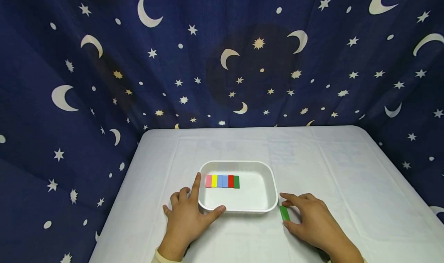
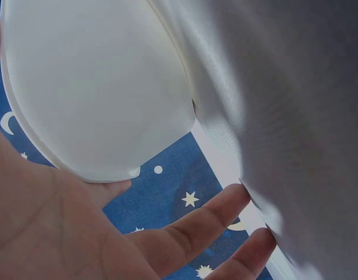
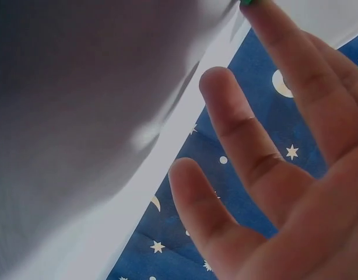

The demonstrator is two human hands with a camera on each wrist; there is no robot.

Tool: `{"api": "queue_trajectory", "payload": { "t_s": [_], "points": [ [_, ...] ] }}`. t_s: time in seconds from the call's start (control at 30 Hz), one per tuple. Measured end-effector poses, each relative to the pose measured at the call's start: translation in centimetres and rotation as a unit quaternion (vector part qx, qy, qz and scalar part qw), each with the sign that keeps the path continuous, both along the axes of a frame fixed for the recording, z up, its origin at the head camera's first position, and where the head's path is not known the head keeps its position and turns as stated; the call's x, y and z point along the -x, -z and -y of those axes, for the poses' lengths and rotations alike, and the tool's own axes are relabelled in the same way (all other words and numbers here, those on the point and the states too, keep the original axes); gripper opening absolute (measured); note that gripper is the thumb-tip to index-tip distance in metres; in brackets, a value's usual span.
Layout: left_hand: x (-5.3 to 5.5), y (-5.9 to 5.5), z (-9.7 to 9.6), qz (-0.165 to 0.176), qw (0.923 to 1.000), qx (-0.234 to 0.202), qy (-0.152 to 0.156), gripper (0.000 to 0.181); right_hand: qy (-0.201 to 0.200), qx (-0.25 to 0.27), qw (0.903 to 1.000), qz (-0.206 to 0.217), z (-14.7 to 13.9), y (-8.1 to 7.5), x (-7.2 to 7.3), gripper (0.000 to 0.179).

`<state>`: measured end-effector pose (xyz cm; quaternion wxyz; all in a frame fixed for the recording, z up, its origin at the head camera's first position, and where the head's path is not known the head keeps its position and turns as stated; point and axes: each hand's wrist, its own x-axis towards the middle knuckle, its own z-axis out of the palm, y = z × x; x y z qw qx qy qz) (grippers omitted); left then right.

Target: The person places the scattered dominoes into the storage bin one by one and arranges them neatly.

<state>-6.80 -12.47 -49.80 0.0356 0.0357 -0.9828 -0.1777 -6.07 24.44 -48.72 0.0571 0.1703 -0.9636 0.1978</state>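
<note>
A white tray (image 1: pixel 256 196) holds a row of flat tiles: pink (image 1: pixel 209 181), yellow (image 1: pixel 214 181), two light blue (image 1: pixel 222 181), red (image 1: pixel 231 181) and dark green (image 1: pixel 236 182). At its near left corner is my left hand (image 1: pixel 189 218), fingers spread, with the index finger along the left side and the thumb at the front rim. Just right of the tray, my right hand (image 1: pixel 308 216) pinches a green tile (image 1: pixel 285 213) by its ends between thumb and fingers, low over the table. Only a sliver of green shows at a fingertip in the right wrist view.
A white cloth covers the table (image 1: pixel 347 170). Behind and along both sides hangs a dark blue curtain (image 1: pixel 194 62) printed with moons and stars. The tile row takes up the left half of the tray, near its back wall.
</note>
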Motion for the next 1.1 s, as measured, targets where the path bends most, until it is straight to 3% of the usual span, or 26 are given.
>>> {"api": "queue_trajectory", "payload": {
  "t_s": [0.6,0.9,1.1],
  "points": [
    [0.1,0.0,0.1,-0.001,1.0000,-0.003,0.001,0.125,-0.032,-0.014,0.9993,-0.017,0.3,0.0,0.4,0.080],
    [0.1,0.0,0.2,-0.006,1.0000,-0.003,-0.006,0.126,-0.033,-0.061,0.9976,0.011,0.7,-1.6,1.3,0.075],
    [-0.1,0.1,0.0,-0.009,0.9999,-0.005,-0.007,0.127,-0.033,-0.074,0.9967,0.007,0.7,-2.9,2.5,0.076]
  ]
}}
